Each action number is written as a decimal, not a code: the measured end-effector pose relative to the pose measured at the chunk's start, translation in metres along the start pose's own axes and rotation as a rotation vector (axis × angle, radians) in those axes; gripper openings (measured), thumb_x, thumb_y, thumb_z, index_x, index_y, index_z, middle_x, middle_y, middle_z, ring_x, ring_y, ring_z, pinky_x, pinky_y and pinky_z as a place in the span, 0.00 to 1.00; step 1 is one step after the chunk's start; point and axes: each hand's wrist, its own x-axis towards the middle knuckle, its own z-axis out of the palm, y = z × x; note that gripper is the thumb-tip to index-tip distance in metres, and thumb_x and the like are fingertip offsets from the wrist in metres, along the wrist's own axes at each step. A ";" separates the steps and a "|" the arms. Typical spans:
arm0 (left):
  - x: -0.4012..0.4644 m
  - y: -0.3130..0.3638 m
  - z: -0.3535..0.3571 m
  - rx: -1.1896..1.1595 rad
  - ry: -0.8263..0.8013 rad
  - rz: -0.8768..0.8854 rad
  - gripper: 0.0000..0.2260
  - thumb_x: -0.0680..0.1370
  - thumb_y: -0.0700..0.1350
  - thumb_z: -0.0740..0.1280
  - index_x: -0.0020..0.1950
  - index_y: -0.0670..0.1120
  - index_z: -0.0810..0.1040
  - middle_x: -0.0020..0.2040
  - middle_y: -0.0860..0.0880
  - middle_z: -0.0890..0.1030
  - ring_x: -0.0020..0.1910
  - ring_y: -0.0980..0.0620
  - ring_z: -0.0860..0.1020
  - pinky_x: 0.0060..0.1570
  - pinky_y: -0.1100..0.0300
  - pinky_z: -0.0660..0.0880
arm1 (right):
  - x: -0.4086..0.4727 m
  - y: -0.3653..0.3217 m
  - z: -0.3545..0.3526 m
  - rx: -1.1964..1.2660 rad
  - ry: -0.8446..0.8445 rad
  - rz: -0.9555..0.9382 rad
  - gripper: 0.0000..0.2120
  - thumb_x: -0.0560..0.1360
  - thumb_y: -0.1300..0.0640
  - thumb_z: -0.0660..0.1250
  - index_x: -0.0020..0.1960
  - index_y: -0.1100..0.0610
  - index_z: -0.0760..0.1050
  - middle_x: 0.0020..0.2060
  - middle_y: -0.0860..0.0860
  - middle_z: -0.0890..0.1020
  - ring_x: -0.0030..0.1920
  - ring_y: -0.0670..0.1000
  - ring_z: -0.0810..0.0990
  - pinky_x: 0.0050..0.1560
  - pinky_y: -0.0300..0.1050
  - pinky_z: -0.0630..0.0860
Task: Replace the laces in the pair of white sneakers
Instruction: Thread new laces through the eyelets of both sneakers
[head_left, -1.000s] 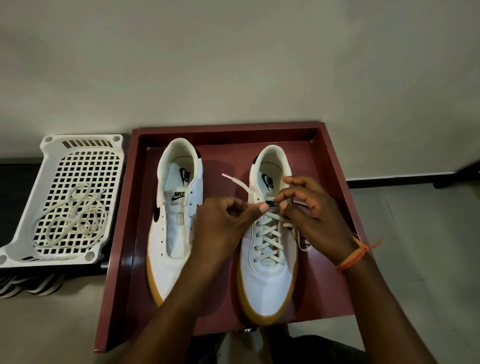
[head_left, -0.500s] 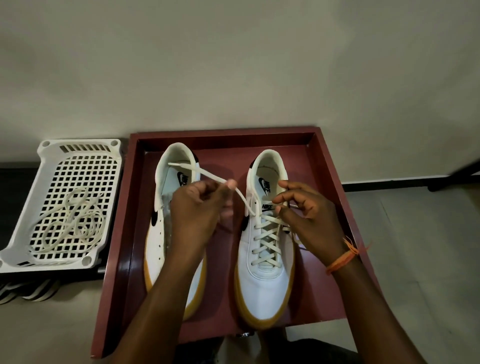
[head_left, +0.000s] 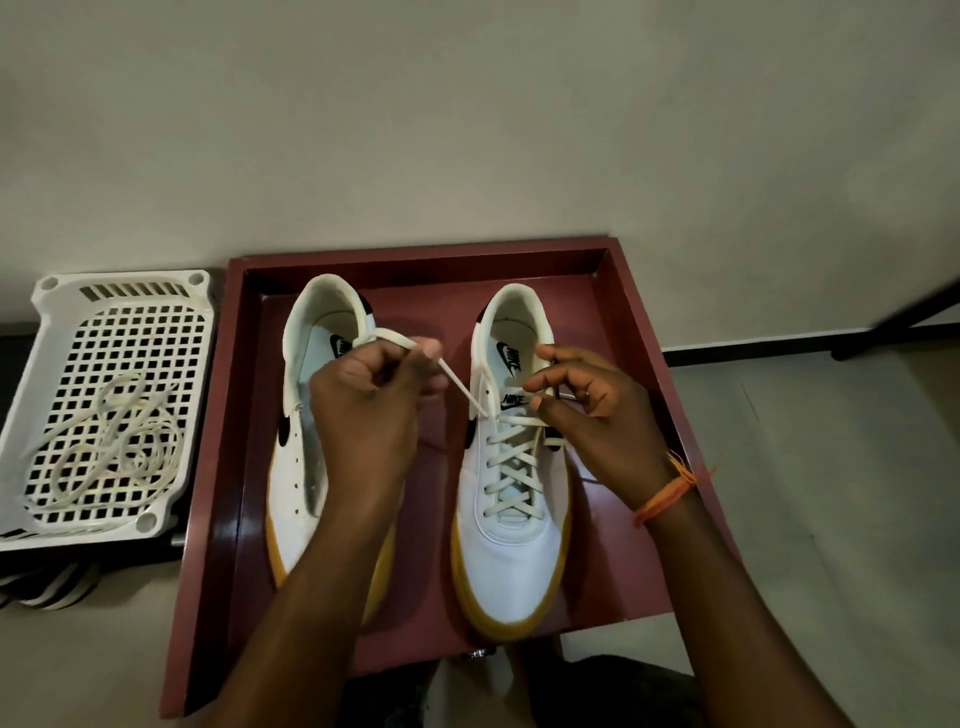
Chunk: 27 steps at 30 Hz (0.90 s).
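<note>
Two white sneakers with yellow soles stand side by side in a maroon tray (head_left: 644, 332). The right sneaker (head_left: 511, 561) carries a cream lace (head_left: 511, 462) crossed through its eyelets. The left sneaker (head_left: 296, 467) has bare eyelets. My left hand (head_left: 369, 410) hovers over the left sneaker and pinches the lace's free end (head_left: 460, 387), which runs taut to the right sneaker's top left eyelet. My right hand (head_left: 592, 410) sits at the right sneaker's tongue, fingers curled and pinching near the top right eyelet; what it pinches is hidden.
A white perforated plastic basket (head_left: 57, 312) sits left of the tray with a loose coil of cream laces (head_left: 111, 452) in it. A pale wall rises behind the tray. A black strip (head_left: 753, 351) runs along the floor at right.
My left hand has drawn the lace end out to the left, from beside the right sneaker's tongue to above the left sneaker. My right hand stays at the tongue.
</note>
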 end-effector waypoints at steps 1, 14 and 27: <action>0.001 -0.003 -0.001 0.013 -0.023 -0.039 0.08 0.75 0.47 0.73 0.39 0.44 0.83 0.33 0.44 0.84 0.29 0.53 0.81 0.30 0.61 0.76 | 0.000 0.000 0.000 0.015 -0.004 0.008 0.11 0.72 0.64 0.72 0.47 0.48 0.82 0.61 0.43 0.79 0.61 0.39 0.77 0.61 0.37 0.74; -0.010 -0.015 0.011 0.252 -0.110 -0.006 0.12 0.74 0.49 0.74 0.33 0.46 0.82 0.29 0.49 0.82 0.29 0.52 0.80 0.36 0.56 0.79 | 0.001 0.002 -0.001 0.100 -0.014 0.035 0.09 0.72 0.66 0.73 0.48 0.54 0.84 0.61 0.47 0.79 0.62 0.42 0.77 0.61 0.40 0.76; -0.015 -0.012 0.013 0.495 -0.201 0.007 0.20 0.69 0.64 0.74 0.30 0.49 0.82 0.25 0.53 0.80 0.26 0.57 0.78 0.31 0.60 0.74 | 0.001 -0.002 0.002 0.085 0.013 0.029 0.10 0.72 0.65 0.73 0.46 0.51 0.83 0.60 0.46 0.80 0.61 0.40 0.77 0.58 0.39 0.77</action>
